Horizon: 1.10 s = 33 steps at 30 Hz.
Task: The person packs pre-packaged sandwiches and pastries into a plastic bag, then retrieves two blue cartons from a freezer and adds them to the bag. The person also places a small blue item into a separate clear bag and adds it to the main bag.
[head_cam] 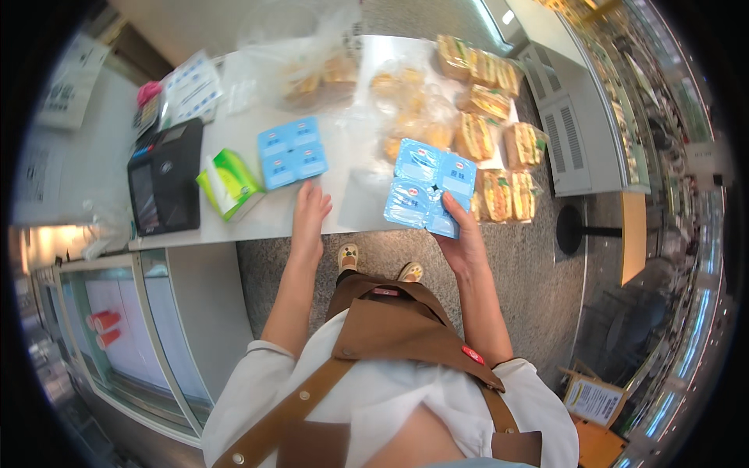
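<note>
My right hand grips the lower right corner of a blue-lidded four-cup yogurt pack, thumb on top, raised over the table. A second blue four-cup pack lies flat on the white table. Just below its near edge is my left hand, holding nothing, its fingers apart. Whether its fingertips touch that pack I cannot tell. To the right of the held pack are cut sandwiches in clear wrap, some partly hidden behind it. Clear bags of yellowish food lie beyond it.
A green tissue pack and a black payment terminal stand at the left. Bagged bread sits at the back. A glass-fronted display case is at lower left; a refrigerated cabinet stands right.
</note>
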Each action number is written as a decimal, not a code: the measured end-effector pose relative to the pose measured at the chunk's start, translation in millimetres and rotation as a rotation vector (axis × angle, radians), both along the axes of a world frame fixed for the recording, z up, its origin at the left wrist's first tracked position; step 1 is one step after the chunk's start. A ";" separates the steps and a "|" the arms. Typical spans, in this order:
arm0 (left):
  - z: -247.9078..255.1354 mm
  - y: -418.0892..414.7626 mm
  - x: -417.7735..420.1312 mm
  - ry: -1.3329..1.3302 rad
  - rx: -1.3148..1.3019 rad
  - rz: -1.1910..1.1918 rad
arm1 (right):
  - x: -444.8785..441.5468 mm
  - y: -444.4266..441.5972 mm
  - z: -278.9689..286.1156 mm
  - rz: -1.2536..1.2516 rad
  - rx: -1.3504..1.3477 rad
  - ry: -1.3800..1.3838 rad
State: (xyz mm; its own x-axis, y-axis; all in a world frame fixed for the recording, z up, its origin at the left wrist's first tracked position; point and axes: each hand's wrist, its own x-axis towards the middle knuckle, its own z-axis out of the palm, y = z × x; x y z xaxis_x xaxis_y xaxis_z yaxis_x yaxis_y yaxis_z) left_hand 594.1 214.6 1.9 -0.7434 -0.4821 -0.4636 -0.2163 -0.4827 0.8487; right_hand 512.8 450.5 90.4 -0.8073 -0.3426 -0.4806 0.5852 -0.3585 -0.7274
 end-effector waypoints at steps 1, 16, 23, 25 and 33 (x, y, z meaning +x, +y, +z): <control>6.6 11.6 4.3 -0.045 -0.024 -0.075 | -5.5 10.4 -2.7 0.001 -0.023 0.005; 107.7 410.4 -182.3 0.359 -0.501 -0.215 | -127.5 315.5 28.1 -0.086 0.448 0.516; 106.9 538.0 -282.5 0.232 -1.451 -0.090 | -216.0 414.0 28.2 -0.352 0.983 0.756; 102.6 547.9 -316.5 0.255 -1.280 -0.124 | -251.9 431.1 16.1 -0.352 1.083 0.805; 60.7 546.2 -463.0 0.215 0.059 -0.192 | -412.1 502.9 1.7 0.028 -0.126 0.152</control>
State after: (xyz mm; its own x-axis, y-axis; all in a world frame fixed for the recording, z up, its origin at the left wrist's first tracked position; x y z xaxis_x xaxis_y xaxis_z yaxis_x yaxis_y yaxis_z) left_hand 131.1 760.8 62.6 -0.9026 -0.3002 -0.3084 -0.1264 -0.5001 0.8567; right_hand 100.7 953.4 92.1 -0.8566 -0.4156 -0.3057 0.4830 -0.4377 -0.7584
